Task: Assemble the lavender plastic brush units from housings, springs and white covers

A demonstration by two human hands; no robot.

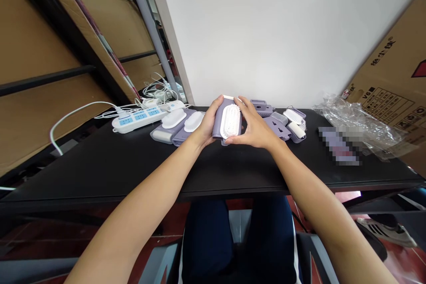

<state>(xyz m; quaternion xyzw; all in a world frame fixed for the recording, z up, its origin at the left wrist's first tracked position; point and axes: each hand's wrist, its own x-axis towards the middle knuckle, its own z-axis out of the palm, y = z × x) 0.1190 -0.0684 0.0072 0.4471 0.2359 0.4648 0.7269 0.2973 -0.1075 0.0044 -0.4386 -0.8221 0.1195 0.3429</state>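
Observation:
Both my hands hold one lilac plastic case with a white brush insert (229, 122) just above the black table (133, 164), near its far edge. My left hand (208, 124) wraps round the case's left side, fingers closed on it. My right hand (254, 126) grips its right side, thumb under the brush and fingers over the top. Two similar lilac units with white oval pads (176, 125) lie side by side to the left. More lilac and white parts (286, 123) lie to the right.
A white power strip with blue sockets (143, 117) and tangled white cables lie at the table's back left. Crumpled clear plastic wrap (353, 122) sits at the right, beside a cardboard box (396, 84). Cardboard and a dark rack stand at the left. A white wall is behind.

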